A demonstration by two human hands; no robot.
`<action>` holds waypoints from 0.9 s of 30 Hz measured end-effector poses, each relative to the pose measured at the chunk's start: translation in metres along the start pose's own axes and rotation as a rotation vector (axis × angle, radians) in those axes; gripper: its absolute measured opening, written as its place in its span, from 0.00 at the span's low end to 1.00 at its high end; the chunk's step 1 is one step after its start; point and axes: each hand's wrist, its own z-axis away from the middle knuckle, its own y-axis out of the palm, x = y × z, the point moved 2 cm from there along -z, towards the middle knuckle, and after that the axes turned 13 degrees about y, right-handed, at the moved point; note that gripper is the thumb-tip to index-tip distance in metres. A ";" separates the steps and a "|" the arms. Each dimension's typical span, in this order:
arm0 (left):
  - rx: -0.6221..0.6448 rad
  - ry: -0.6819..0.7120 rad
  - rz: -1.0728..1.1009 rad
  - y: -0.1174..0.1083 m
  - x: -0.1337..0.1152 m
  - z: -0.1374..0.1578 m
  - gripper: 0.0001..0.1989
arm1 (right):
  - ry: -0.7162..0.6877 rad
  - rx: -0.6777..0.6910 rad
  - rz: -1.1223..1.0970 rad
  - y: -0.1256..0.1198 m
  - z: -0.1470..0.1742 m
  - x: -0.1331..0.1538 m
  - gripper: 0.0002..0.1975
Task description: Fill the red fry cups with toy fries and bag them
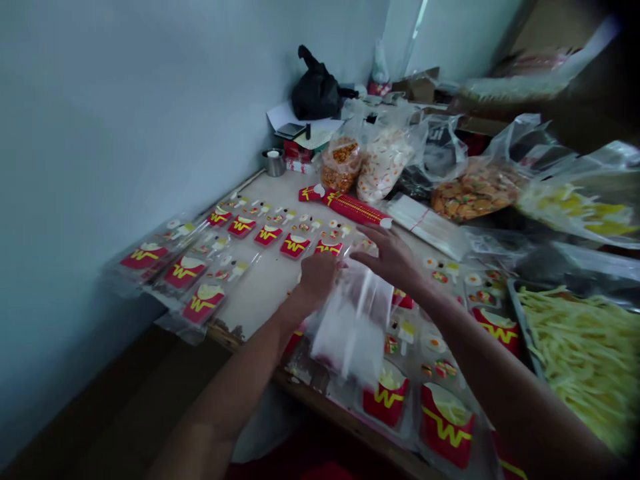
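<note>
My left hand (319, 277) is closed at the upper left corner of a stack of clear plastic bags (353, 323), which hangs over the table's near part. Just right of it, my right hand (387, 257) reaches over the top of the stack with its fingers apart. Beyond my right hand lies a long overlapped row of red fry-carton cutouts (355, 207) with yellow marks. Filled clear packets, each with a red fry-carton piece (296, 245) and small food-shaped pieces, lie around both hands. Parts of the packets beneath the stack are hidden.
A tray of pale fry-shaped strips (580, 360) is at the right. Behind stand clear bags of small pieces (343, 163), a bundle of clear sleeves (425, 223), a metal cup (273, 162) and a black bag (317, 90). Packets overhang the table's left edge; a wall runs alongside.
</note>
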 end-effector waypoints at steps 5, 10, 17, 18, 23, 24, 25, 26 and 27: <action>-0.295 0.035 0.508 -0.045 0.035 0.017 0.16 | -0.120 0.249 -0.238 0.018 -0.016 0.026 0.27; 0.031 0.028 0.708 -0.096 0.080 0.060 0.19 | -0.059 0.629 -0.702 0.082 -0.023 0.084 0.17; 0.086 -0.420 0.742 -0.106 0.146 0.176 0.15 | -0.560 0.795 0.074 0.112 0.010 0.086 0.34; 0.073 -0.496 0.763 -0.100 0.151 0.192 0.17 | -0.638 0.836 0.193 0.113 0.017 0.083 0.35; -0.150 -0.627 0.917 -0.072 0.152 0.232 0.20 | -0.777 0.897 0.450 0.139 0.030 0.077 0.40; -0.204 -0.636 0.938 -0.070 0.151 0.235 0.20 | -0.765 0.907 0.436 0.146 0.027 0.077 0.41; -0.245 -0.647 0.939 -0.069 0.152 0.237 0.20 | -0.743 0.919 0.407 0.151 0.024 0.076 0.41; -0.279 -0.661 0.924 -0.070 0.153 0.240 0.19 | -0.713 0.924 0.369 0.154 0.020 0.077 0.41; -0.317 -0.679 0.904 -0.072 0.156 0.245 0.18 | -0.684 0.919 0.334 0.156 0.016 0.077 0.41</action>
